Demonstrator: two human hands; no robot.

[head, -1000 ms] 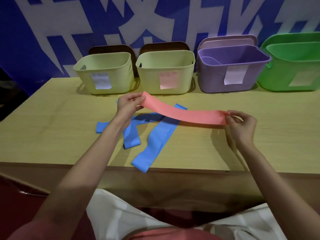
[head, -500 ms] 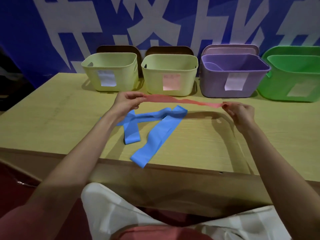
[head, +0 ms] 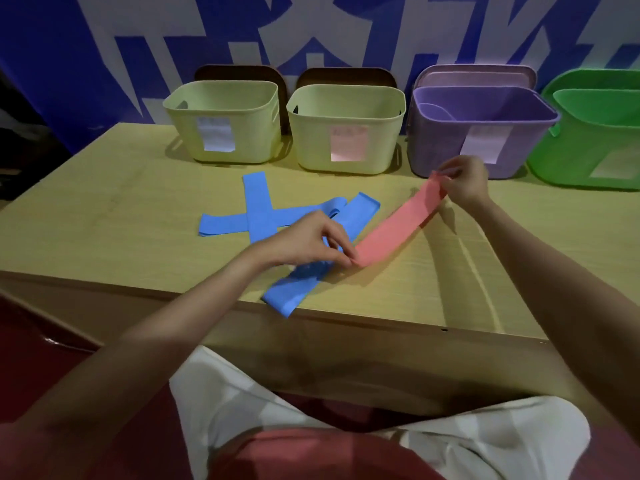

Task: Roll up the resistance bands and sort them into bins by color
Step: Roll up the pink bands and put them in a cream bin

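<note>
A pink resistance band [head: 398, 225] is stretched diagonally just above the wooden table [head: 114, 216]. My left hand [head: 304, 242] pinches its near end close to the table's front. Its far end is pinched by my right hand [head: 465, 180], in front of the purple bin [head: 446, 140]. Several blue bands [head: 256, 209] lie crossed on the table, partly under my left hand, and one blue end [head: 285, 299] reaches the front edge. Along the back stand a cream bin with a white label [head: 225, 121], a cream bin with a pink label [head: 346, 128] and a green bin [head: 595, 140].
Brown lids [head: 242, 72] lean behind the cream bins and a lilac lid [head: 474, 76] behind the purple one. A blue and white banner [head: 311, 29] backs the table. My lap in white cloth [head: 311, 427] is below the table's front edge.
The pink band turned from a left-to-right line to a diagonal. My left hand came down toward the front edge with its end, while my right hand moved back toward the purple bin.
</note>
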